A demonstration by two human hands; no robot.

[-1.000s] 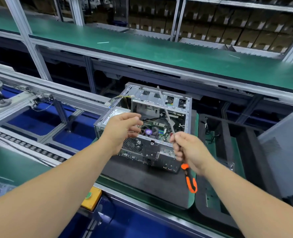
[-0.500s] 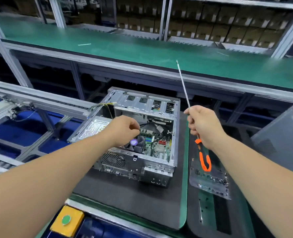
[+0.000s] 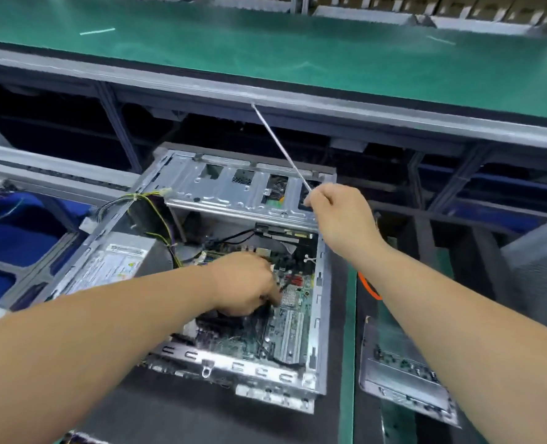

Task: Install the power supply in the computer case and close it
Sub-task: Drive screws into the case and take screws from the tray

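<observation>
The left hand [image 3: 246,285] reaches into the open computer case [image 3: 320,283], fingers curled (grasp hidden, cannot tell), while the right hand [image 3: 342,216] grips a long screwdriver [image 3: 281,147].

just the one view here, a head cam, wide-angle, so straight edges bow out near the frame borders; it looks forward and steeply down into the open computer case [image 3: 243,267], pretty close in; both forearms reach in from the bottom edge; green conveyor [image 3: 298,49] runs across the top
</observation>
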